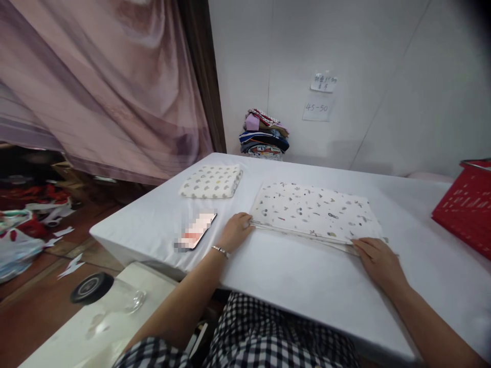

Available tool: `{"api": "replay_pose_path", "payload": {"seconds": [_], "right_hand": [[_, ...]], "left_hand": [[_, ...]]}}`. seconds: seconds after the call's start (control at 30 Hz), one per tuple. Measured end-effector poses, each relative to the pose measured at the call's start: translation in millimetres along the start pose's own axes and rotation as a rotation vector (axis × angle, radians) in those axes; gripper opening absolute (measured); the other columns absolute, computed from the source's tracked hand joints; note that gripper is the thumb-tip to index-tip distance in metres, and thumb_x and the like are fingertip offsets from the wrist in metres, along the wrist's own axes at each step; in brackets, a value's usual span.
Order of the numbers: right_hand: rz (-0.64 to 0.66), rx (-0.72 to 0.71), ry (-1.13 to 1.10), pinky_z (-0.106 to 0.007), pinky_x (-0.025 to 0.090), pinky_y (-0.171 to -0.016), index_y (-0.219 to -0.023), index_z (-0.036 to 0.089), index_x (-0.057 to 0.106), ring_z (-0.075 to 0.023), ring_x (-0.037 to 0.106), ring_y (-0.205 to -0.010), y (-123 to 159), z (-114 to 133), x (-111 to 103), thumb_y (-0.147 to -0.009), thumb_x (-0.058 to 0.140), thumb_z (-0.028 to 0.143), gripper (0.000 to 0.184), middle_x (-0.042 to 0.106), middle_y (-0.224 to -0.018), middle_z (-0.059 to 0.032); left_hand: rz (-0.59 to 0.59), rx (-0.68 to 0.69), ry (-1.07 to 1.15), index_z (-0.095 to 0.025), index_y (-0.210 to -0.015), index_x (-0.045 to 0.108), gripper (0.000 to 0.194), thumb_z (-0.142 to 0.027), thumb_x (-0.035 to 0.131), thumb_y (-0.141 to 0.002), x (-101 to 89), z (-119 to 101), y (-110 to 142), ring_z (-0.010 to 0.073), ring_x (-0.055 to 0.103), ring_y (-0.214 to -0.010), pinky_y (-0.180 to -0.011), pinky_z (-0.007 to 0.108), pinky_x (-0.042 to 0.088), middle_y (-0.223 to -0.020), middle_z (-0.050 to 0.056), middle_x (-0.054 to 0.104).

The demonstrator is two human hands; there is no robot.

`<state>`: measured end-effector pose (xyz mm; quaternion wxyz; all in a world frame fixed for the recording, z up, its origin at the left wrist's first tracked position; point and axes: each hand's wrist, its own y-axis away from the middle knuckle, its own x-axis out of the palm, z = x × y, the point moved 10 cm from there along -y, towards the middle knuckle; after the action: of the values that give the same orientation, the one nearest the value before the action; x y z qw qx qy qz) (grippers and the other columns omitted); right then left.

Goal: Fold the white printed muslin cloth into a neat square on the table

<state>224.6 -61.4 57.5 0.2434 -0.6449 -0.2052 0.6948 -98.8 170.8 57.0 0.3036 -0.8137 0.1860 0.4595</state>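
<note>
A white cloth (314, 209) printed with small plants and rainbows lies folded flat in layers on the table. At its near left corner, my left hand (236, 230) has its fingers closed on the edge; a silver bracelet circles that wrist. My right hand (378, 258) grips the near edge toward the right corner, fingers on top and the thumb hidden. Between my hands the near edge shows several layers. Left of this cloth rests a second folded cloth (213, 181), white with grey shapes. A phone (197, 232) lies close to my left hand, its screen blurred out.
The table (299, 286) has a white cover. A red basket (464, 204) stands at the right. Folded fabrics (264, 135) are stacked behind the far edge. At lower left, a clear jar with a black lid (92, 289) is on a white surface. A pink curtain (126, 76) hangs left.
</note>
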Motion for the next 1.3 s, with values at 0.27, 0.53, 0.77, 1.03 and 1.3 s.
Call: {"api": "replay_pose_path", "payload": {"seconds": [0.27,0.53,0.77,1.03,1.3], "right_hand": [[0.081,0.014,-0.059,-0.038,0.046,-0.082,-0.092,0.020,0.067,-0.0235,0.056,-0.092,2.7,-0.8,9.0,-0.089,0.042,0.037,0.030,0.063,-0.097,-0.0084],[0.175,0.030,-0.052,-0.042,0.041,-0.092,-0.127,0.019,0.045,-0.0253,0.051,-0.108,12.9,-12.5,0.8,-0.083,0.048,0.030,0.045,0.056,-0.119,-0.0105],[0.236,0.088,0.109,-0.042,0.039,-0.098,-0.126,0.017,0.047,-0.0229,0.047,-0.116,28.8,-41.7,-16.5,-0.080,0.042,0.012,0.046,0.053,-0.125,-0.0110],[0.336,0.083,0.166,-0.041,0.041,-0.097,-0.121,0.016,0.054,-0.0230,0.048,-0.116,18.1,-39.1,-11.4,-0.084,0.037,0.011,0.041,0.056,-0.124,-0.0117],[0.327,0.108,0.090,-0.042,0.041,-0.095,-0.119,0.020,0.057,-0.0239,0.053,-0.110,22.1,-33.8,-24.1,-0.083,0.039,0.014,0.041,0.060,-0.118,-0.0087]], "left_hand": [[0.047,0.005,-0.025,-0.021,-0.117,0.056,0.039,-0.026,0.055,-0.079,1.8,-11.0,2.0,0.0199,0.055,-0.100,-0.087,0.032,0.044,-0.113,0.005,0.058],[0.107,0.123,-0.149,-0.021,-0.116,0.057,0.034,-0.025,0.044,-0.085,7.0,-17.3,-0.3,0.0203,0.053,-0.099,-0.088,0.033,0.043,-0.107,0.007,0.060],[0.126,0.186,-0.295,-0.018,-0.116,0.056,0.039,-0.022,0.036,-0.083,16.6,-20.4,-13.0,0.0228,0.054,-0.096,-0.083,0.035,0.044,-0.105,0.009,0.060],[0.171,0.211,-0.404,-0.013,-0.114,0.056,0.041,-0.019,0.031,-0.083,20.2,-24.7,-19.8,0.0234,0.055,-0.091,-0.080,0.035,0.044,-0.096,0.011,0.060],[0.092,0.219,-0.457,-0.020,-0.110,0.058,0.040,-0.024,0.029,-0.082,-8.1,-13.2,-19.6,0.0236,0.055,-0.089,-0.075,0.036,0.044,-0.099,0.007,0.060]]}}
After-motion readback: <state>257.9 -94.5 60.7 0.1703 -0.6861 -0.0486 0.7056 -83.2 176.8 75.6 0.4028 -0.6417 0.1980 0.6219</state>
